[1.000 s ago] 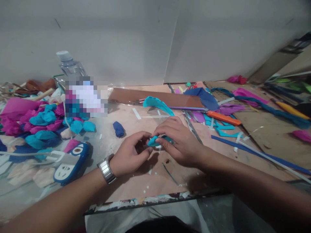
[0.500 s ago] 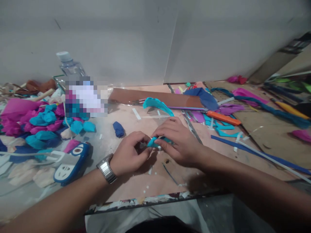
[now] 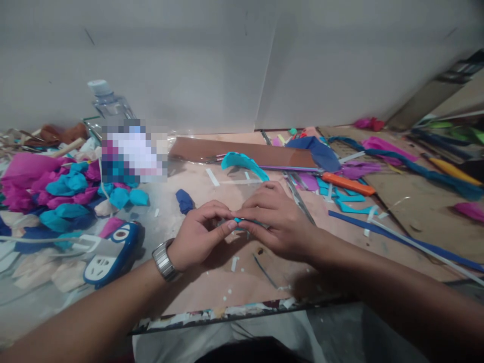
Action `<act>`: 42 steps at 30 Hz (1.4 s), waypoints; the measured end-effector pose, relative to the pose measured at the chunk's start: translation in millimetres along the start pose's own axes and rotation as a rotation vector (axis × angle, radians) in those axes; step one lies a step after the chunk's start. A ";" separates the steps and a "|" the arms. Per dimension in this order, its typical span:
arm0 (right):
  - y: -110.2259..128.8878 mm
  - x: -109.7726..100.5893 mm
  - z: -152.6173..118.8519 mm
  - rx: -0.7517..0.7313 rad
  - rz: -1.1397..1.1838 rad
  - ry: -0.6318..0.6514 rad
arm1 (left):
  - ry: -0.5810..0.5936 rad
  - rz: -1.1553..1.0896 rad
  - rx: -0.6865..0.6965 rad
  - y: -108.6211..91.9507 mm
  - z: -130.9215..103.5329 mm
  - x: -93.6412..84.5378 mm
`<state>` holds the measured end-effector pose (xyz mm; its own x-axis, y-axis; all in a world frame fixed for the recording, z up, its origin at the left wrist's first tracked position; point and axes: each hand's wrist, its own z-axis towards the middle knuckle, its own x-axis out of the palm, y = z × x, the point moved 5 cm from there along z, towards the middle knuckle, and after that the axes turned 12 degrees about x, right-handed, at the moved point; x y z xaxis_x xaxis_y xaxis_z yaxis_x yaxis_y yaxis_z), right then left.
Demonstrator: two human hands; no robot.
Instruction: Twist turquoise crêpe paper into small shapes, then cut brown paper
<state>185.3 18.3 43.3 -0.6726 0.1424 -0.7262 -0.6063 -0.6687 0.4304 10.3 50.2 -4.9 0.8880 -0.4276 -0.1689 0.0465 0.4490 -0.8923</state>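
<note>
Between my two hands, over the middle of the board, is a small piece of turquoise paper (image 3: 238, 221), mostly hidden by the fingers. My left hand (image 3: 204, 229) pinches its left end with thumb and forefinger. My right hand (image 3: 278, 219) is closed on its right side, fingertips touching those of the left. A curved turquoise strip (image 3: 244, 162) arches up behind my right hand; its lower end is hidden there. Just left of my left hand lies a dark blue paper bud (image 3: 184, 200).
Pink, turquoise and blue paper pieces (image 3: 68, 181) are heaped at the left, near a blue power strip (image 3: 113, 254) and a bottle (image 3: 111, 106). An orange cutter (image 3: 348, 183), paper scraps and blue strips (image 3: 401, 238) lie at the right. A grey wall (image 3: 181, 65) stands behind.
My left fingertips have closed in on the turquoise piece and now meet my right fingertips. Less of the piece shows. The curved strip has shifted slightly left.
</note>
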 end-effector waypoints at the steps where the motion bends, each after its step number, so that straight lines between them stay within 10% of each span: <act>1: 0.1 -0.1 -0.4 -0.010 0.000 -0.007 | 0.001 -0.015 0.008 -0.2 0.5 0.2; 28: 0.8 -1.5 1.2 0.052 0.102 -0.006 | 0.014 -0.085 0.060 -6.6 1.6 0.0; 42: -1.4 -2.6 1.4 0.035 0.058 -0.058 | -0.067 0.229 0.207 -19.5 -0.4 -5.4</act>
<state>187.3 19.9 45.4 -0.7298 0.1464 -0.6678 -0.5793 -0.6513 0.4902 4.4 43.3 13.3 0.9138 -0.2480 -0.3216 -0.0720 0.6804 -0.7293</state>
